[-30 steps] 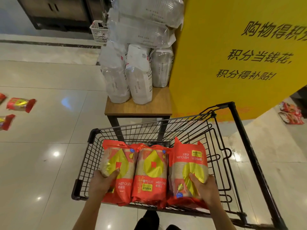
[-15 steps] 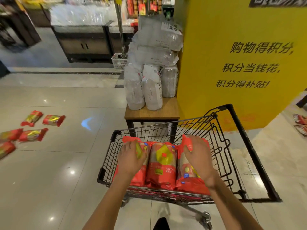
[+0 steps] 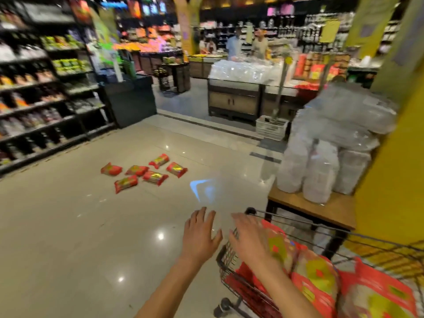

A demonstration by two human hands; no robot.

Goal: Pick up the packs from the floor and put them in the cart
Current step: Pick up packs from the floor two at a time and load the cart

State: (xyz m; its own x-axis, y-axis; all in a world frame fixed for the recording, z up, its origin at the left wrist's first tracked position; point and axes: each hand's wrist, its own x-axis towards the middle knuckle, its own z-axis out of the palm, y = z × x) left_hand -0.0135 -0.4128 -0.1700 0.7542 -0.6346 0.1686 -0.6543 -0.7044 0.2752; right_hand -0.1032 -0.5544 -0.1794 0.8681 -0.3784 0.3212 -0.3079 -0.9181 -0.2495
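Several red and gold packs (image 3: 144, 173) lie scattered on the shiny tile floor, ahead and to the left. The black wire cart (image 3: 231, 267) stands at the lower right with three red packs (image 3: 319, 276) side by side in it. My left hand (image 3: 202, 232) hovers over the floor just left of the cart, fingers spread and holding nothing. My right hand (image 3: 250, 237) is over the cart's left front corner, also spread and holding nothing. The view is blurred by motion.
A low wooden table (image 3: 321, 212) stacked with clear bags stands right of the cart against a yellow pillar (image 3: 394, 157). Stocked shelves (image 3: 46, 95) line the left side. A display counter (image 3: 234, 99) and two people stand at the back.
Both hands have let go of the packs in the cart and lifted off them. The view has swung up and left, bringing the floor packs and the store aisle into sight.
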